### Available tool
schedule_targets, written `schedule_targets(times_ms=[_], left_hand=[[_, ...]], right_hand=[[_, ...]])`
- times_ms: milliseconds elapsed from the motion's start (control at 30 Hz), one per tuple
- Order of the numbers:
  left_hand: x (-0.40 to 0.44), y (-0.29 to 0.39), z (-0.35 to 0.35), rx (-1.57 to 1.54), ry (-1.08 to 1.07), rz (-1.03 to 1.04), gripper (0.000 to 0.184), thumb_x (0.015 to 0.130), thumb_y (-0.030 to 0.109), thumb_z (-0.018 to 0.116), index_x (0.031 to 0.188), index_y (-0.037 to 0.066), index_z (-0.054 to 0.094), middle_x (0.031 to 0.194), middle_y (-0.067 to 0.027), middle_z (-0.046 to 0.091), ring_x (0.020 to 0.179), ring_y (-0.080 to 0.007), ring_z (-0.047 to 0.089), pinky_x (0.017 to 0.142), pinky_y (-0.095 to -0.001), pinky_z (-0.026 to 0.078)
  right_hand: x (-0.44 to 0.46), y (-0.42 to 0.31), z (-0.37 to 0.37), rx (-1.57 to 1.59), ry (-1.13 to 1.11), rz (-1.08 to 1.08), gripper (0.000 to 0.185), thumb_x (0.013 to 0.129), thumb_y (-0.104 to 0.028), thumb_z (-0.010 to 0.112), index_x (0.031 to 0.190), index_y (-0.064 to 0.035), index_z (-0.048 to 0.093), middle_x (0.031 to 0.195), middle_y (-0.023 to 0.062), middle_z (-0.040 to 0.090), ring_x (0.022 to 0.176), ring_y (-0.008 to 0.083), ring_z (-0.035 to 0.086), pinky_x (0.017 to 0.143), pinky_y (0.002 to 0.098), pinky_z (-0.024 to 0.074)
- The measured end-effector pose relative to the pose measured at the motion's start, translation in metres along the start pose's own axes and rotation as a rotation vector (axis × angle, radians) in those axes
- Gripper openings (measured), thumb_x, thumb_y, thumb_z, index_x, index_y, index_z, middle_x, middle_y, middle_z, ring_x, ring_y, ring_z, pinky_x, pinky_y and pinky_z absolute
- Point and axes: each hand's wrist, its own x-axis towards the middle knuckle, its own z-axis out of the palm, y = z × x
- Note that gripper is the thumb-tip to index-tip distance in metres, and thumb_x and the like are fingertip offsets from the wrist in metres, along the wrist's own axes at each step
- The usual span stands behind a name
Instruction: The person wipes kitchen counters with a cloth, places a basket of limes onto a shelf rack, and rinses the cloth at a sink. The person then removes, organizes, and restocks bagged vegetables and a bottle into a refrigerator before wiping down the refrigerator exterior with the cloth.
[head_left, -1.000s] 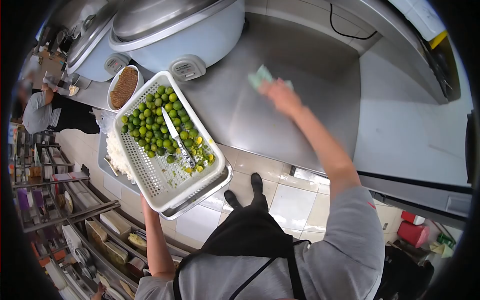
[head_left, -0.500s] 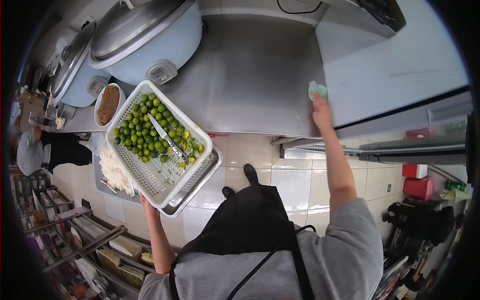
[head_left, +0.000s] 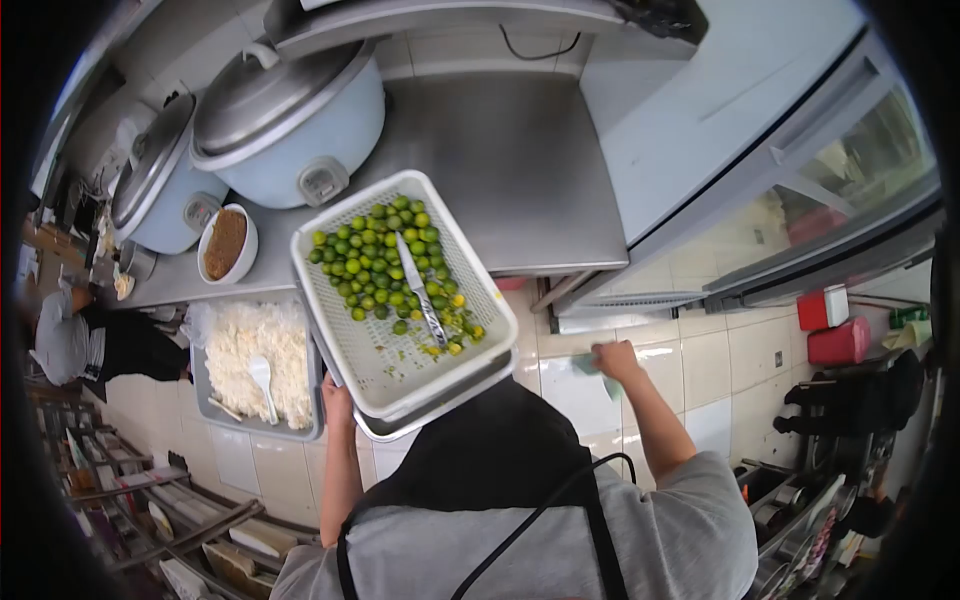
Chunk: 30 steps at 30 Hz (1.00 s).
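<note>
My left hand (head_left: 338, 402) is closed on the near left edge of a metal tray (head_left: 400, 432), which carries a white perforated basket (head_left: 350, 365). Small green limes (head_left: 370, 260) fill much of the basket, with cut yellowish pieces at its right side. Across them lies a knife (head_left: 422, 292) with a patterned handle. My right hand (head_left: 618, 360) is closed around a pale green cloth (head_left: 597, 370), which hangs over the floor in front of the counter.
Two large rice cookers (head_left: 285, 130) stand on the steel counter (head_left: 490, 160). Beside them is a white bowl (head_left: 240, 262) of brown contents. Below is a grey tub (head_left: 207, 395) of white rice with a scoop (head_left: 263, 385). A glass-door fridge (head_left: 760, 190) stands right. Another person (head_left: 70, 330) is far left.
My right hand has drawn the green cloth off the counter's right end, back toward my body. The basket and tray have shifted right in view, uncovering more of the rice tub.
</note>
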Motion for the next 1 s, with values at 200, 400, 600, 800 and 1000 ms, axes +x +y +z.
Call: schedule_targets(times_ms=[200,400,600,800,1000], left_hand=[[0.027,0.022,0.071,0.021,-0.129,0.014,0.03,0.07,-0.005,0.047,0.098,-0.002,0.056,0.087,-0.0082,0.061,0.078,-0.0154,0.057,0.071,-0.0259,0.044],[0.078,0.031,0.15,0.094,-0.197,0.043,0.027,0.067,-0.004,0.048,0.092,-0.002,0.057,0.081,-0.0094,0.061,0.071,-0.0176,0.058,0.064,-0.0284,0.045],[0.12,0.039,0.235,0.074,-0.22,0.002,0.028,0.061,-0.007,0.052,0.089,-0.003,0.05,0.077,-0.0141,0.058,0.067,-0.0233,0.056,0.057,-0.0345,0.046],[0.154,0.06,0.259,0.264,-0.504,-0.263,0.022,0.07,0.007,0.059,0.091,0.001,0.054,0.078,-0.0098,0.058,0.067,-0.018,0.056,0.058,-0.0325,0.049],[0.156,0.096,0.226,0.449,-0.404,0.068,0.013,0.075,0.012,0.059,0.087,0.007,0.06,0.078,-0.005,0.059,0.067,-0.0128,0.055,0.057,-0.028,0.048]], right_hand=[[-0.022,0.019,-0.005,1.205,0.346,0.379,0.02,0.071,-0.001,0.055,0.092,0.0003,0.055,0.071,0.0058,0.059,0.066,0.0171,0.06,0.044,0.0297,0.0467],[-0.015,-0.005,-0.193,1.2,1.121,0.142,0.015,0.08,-0.006,0.048,0.092,-0.0012,0.054,0.062,-0.0003,0.049,0.056,0.006,0.04,0.051,0.0213,0.0345],[0.024,-0.01,-0.296,1.479,1.347,-0.036,0.015,0.086,-0.017,0.051,0.093,-0.0037,0.053,0.072,-0.0013,0.052,0.063,0.0062,0.045,0.058,0.0217,0.0381],[0.064,-0.048,-0.339,1.802,1.338,-0.385,0.022,0.088,-0.02,0.05,0.103,-0.0032,0.047,0.096,0.0044,0.053,0.084,0.0095,0.048,0.076,0.0238,0.0385],[0.109,-0.06,-0.359,1.657,1.646,-0.47,0.029,0.089,-0.018,0.049,0.111,-0.0018,0.04,0.101,0.007,0.051,0.09,0.012,0.048,0.078,0.0252,0.0385]])
